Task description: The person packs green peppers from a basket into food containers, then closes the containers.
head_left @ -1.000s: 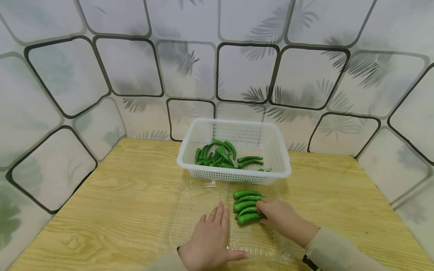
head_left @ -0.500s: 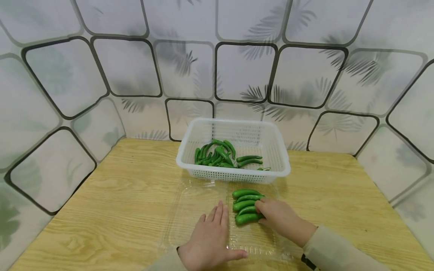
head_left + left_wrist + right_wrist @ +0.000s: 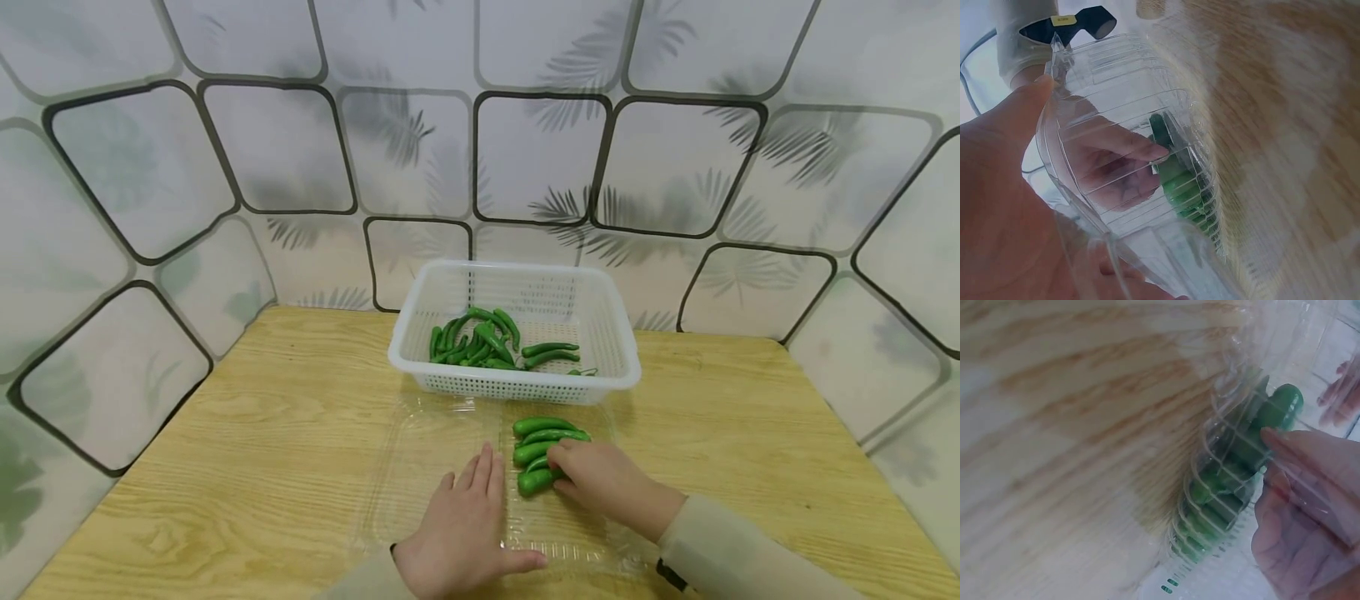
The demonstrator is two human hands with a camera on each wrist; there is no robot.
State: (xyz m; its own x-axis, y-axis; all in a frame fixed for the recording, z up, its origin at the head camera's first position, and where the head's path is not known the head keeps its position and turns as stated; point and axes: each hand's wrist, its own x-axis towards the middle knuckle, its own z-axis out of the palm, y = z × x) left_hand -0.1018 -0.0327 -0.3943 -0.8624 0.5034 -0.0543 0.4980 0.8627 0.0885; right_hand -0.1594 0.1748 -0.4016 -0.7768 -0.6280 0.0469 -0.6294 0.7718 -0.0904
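Note:
A clear plastic clamshell box (image 3: 558,521) lies opened flat on the table. Several green chili peppers (image 3: 538,427) are lined up in its right half. My right hand (image 3: 611,479) is over their right ends, thumb and fingers pinching the nearest green chili pepper (image 3: 534,483); that pepper's right end is hidden under the fingers. In the right wrist view, the thumb meets this pepper (image 3: 1285,403) behind the clear wall. Flat along the box's middle fold rests my left hand (image 3: 461,525), fingers straight, its thumb spread over the front edge.
Behind the box stands a white perforated basket (image 3: 517,382). Inside it, several more green chili peppers (image 3: 480,348) are heaped at the left, with a few loose ones toward the right. A patterned wall covering (image 3: 540,158) rises behind the wooden table (image 3: 247,433).
My right hand has slid a little to the left over the peppers, uncovering the right end of the second pepper from the back. The left hand has stayed in place.

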